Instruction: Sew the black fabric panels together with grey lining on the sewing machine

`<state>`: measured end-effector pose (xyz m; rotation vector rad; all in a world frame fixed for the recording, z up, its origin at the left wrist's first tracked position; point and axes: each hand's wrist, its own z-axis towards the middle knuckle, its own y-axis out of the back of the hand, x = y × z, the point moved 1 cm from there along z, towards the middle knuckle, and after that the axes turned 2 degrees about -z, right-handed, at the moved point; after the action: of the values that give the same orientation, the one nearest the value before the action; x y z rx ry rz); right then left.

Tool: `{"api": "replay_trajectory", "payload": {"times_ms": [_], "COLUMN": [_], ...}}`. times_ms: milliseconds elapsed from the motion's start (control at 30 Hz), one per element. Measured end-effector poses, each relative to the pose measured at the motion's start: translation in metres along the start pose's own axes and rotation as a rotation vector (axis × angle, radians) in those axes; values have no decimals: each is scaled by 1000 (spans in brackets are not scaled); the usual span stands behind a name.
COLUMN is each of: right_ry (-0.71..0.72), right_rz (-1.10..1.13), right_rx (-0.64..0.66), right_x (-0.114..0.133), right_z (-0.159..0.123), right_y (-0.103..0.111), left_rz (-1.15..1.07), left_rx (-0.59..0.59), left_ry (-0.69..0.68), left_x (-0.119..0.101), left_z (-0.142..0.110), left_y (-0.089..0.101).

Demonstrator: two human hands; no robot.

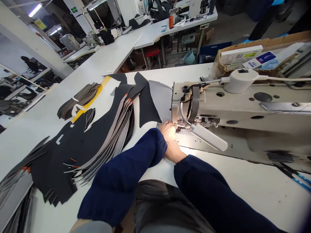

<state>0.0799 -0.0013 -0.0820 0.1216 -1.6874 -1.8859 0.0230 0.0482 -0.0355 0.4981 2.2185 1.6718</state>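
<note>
My left hand [167, 132] rests by the presser foot [181, 125] of a beige industrial sewing machine [233, 106], its fingers curled at the edge of a grey fabric piece [160, 100]. Just below it, my right hand [173, 152] sits on the white table, close against my left. A fanned stack of black and grey cut pieces [114, 129] with orange marks lies left of my forearms. A flexible-necked work lamp [209, 137] hangs over the machine bed. What my fingers hold, if anything, is hidden.
A brownish stack of cut pieces [79, 100] lies on yellow tape farther left. An open cardboard box [239, 58] stands behind the machine. A blue-handled tool [293, 176] lies at the right. A person's legs [262, 19] stand at the top right, beyond more sewing tables.
</note>
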Motion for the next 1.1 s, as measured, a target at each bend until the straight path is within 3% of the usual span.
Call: {"api": "replay_trajectory", "payload": {"times_ms": [100, 200, 433, 567, 733, 1100], "right_ry": [263, 377, 400, 406, 437, 413], "right_rz": [63, 109, 97, 98, 114, 108], "right_rx": [10, -76, -61, 11, 12, -80], "right_x": [-11, -24, -29, -29, -31, -36], "right_z": [-36, -58, -57, -56, -54, -60], "right_y": [9, 17, 21, 22, 22, 18], "left_rz": [-31, -60, -185, -310, -396, -421], "left_rx": [-27, -92, -275, -285, -367, -392], "left_ry": [4, 40, 31, 7, -2, -13], "left_x": [0, -4, -3, 1, 6, 13], "left_z": [0, -3, -1, -1, -4, -1], "left_y": [-3, -6, -26, -36, -34, -30]}}
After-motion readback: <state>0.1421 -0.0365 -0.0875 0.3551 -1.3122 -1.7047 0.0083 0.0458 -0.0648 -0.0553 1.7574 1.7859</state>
